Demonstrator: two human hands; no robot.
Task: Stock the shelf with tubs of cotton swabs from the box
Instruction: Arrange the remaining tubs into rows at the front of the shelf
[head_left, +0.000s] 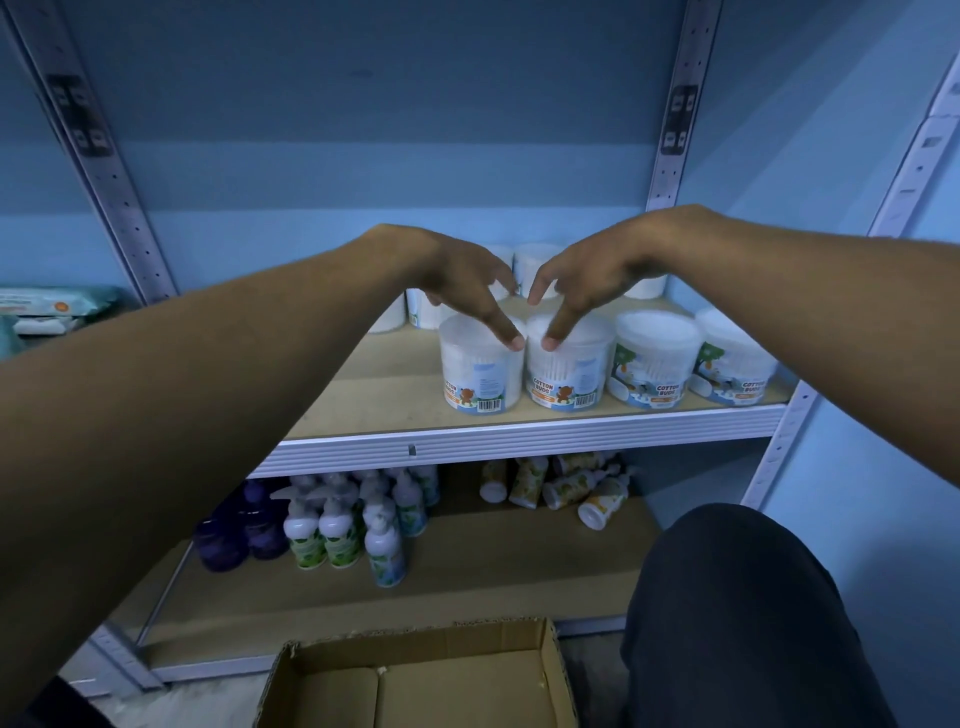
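Several clear tubs of cotton swabs stand on the wooden shelf (395, 395), with more tubs in a row behind. My left hand (462, 283) reaches over the leftmost front tub (480, 376), its thumb tip on the tub's lid edge. My right hand (587, 278) hovers over the tub beside it (569, 374), thumb tip touching that lid. Both hands have fingers spread and straight, gripping nothing. Two further tubs (652, 364) stand to the right. The cardboard box (415, 680) lies open on the floor below, and its visible inside holds no tubs.
The lower shelf holds pump bottles (332, 525), purple bottles (239, 530) and fallen small bottles (561, 486). Wipe packs (47, 306) lie on the neighbouring shelf at left. A metal upright (675, 114) stands at right; my knee (737, 613) is at lower right.
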